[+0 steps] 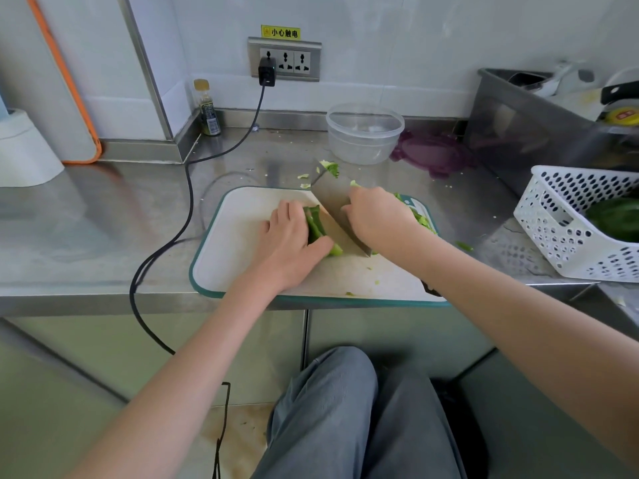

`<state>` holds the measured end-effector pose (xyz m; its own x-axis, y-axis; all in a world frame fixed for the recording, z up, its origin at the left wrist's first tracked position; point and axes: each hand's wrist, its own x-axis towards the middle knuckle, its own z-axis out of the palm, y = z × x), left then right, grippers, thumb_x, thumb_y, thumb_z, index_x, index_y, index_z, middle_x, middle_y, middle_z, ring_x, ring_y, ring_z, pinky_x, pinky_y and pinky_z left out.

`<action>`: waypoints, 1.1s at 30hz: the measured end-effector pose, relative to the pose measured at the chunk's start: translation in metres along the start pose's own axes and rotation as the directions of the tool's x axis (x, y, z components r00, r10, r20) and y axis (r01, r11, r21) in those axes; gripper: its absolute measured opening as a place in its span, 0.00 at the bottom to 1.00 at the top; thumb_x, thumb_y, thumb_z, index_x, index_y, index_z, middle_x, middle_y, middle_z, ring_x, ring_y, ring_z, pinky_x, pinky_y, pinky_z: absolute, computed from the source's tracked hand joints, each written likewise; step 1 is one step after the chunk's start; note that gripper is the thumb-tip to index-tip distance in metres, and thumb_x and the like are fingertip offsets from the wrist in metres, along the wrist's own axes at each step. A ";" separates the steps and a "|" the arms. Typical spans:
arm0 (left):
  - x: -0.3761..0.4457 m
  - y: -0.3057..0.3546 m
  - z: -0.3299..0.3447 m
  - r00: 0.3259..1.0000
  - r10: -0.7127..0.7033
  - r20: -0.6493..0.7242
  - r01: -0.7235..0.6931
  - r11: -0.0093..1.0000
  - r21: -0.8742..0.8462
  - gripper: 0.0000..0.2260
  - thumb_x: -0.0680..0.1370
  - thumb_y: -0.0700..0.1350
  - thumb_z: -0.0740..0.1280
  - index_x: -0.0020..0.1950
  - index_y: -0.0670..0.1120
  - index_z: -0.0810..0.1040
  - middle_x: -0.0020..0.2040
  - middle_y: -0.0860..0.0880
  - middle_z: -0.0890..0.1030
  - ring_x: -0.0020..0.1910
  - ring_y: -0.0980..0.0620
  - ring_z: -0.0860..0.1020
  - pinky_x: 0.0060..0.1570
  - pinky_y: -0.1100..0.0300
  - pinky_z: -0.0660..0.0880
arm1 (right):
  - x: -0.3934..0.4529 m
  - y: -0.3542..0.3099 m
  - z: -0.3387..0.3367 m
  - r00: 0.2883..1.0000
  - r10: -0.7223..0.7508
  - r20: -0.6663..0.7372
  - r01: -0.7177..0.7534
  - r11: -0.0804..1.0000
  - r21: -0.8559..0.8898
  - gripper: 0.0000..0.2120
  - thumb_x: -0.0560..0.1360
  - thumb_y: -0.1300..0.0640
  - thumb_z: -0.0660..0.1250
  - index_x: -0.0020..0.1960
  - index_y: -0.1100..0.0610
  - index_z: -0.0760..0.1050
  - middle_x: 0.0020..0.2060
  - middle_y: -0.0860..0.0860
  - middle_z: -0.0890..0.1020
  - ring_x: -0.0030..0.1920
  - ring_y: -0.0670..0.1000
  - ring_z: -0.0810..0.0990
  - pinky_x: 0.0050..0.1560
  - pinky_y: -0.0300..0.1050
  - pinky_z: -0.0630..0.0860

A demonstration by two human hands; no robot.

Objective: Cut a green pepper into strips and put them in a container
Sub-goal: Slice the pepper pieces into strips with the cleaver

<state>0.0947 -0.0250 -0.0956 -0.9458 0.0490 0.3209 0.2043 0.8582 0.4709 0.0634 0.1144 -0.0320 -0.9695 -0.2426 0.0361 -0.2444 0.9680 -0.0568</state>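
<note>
— Head view first: where's the green pepper [316,227]?

— On the cutting board [242,243], near its middle, a folded piece lying flat. The left hand [290,240] presses it down, fingers curled over its top and thumb tucked along its near end. The cleaver [337,209] stands edge-down right against it, blade touching the fingers' side.

— And the right hand [377,216]?

— Wrapped round the cleaver's handle, fingers closed tight; the handle itself is hidden under the hand.

— What could go wrong?

— My guess: the left thumb sits close to the blade's near corner, so a slip there could nick it. The pepper's skin looks glossy and curved, so the edge might skate. Cut strips [420,217] pile at the board's right edge and could spill onto the steel counter [86,219]; one bit [464,246] already lies off the board.

— The container?

— A clear plastic bowl [364,133] behind the board, apart from it, apparently empty. Its purple lid [434,155] lies beside it.

— Anything else?

— A white perforated basket [567,226] at right holds another pepper. A black cable [186,188] trails past the board's left side and could snag.

— Any writing?

— A yellow sign [280,32] above the wall socket [284,59] reads 小心触电. The small bottle's [206,108] label is too blurred to read.
</note>
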 end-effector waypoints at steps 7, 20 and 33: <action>-0.001 -0.003 0.006 0.998 0.067 0.020 -0.064 0.989 -0.130 0.26 0.72 0.61 0.60 0.56 0.42 0.63 0.53 0.49 0.63 0.56 0.46 0.66 0.58 0.56 0.63 | 0.007 0.022 -0.020 0.993 0.108 0.050 -0.118 0.911 0.395 0.09 0.81 0.58 0.55 0.42 0.57 0.67 0.23 0.55 0.76 0.14 0.50 0.72 0.15 0.38 0.66; -0.001 -0.004 0.011 0.994 0.100 -0.033 -0.103 0.985 -0.137 0.31 0.70 0.67 0.50 0.60 0.44 0.62 0.54 0.51 0.62 0.57 0.48 0.66 0.56 0.58 0.59 | -0.008 0.004 -0.024 0.994 0.066 0.082 -0.094 0.901 0.424 0.07 0.81 0.59 0.55 0.56 0.61 0.68 0.33 0.56 0.74 0.22 0.53 0.74 0.22 0.46 0.76; -0.001 -0.006 0.016 0.991 0.115 -0.068 -0.118 0.992 -0.044 0.29 0.71 0.67 0.46 0.57 0.45 0.62 0.53 0.52 0.63 0.55 0.51 0.64 0.49 0.61 0.54 | -0.005 -0.005 -0.008 0.983 0.123 0.133 -0.166 0.907 0.388 0.11 0.81 0.59 0.57 0.61 0.60 0.65 0.42 0.57 0.73 0.29 0.53 0.72 0.29 0.48 0.77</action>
<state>0.0905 -0.0222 -0.1117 -0.8967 0.1125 0.4280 0.3254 0.8231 0.4655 0.0699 0.1115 -0.0236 -0.9862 -0.1281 -0.1044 -0.0689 0.8930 -0.4448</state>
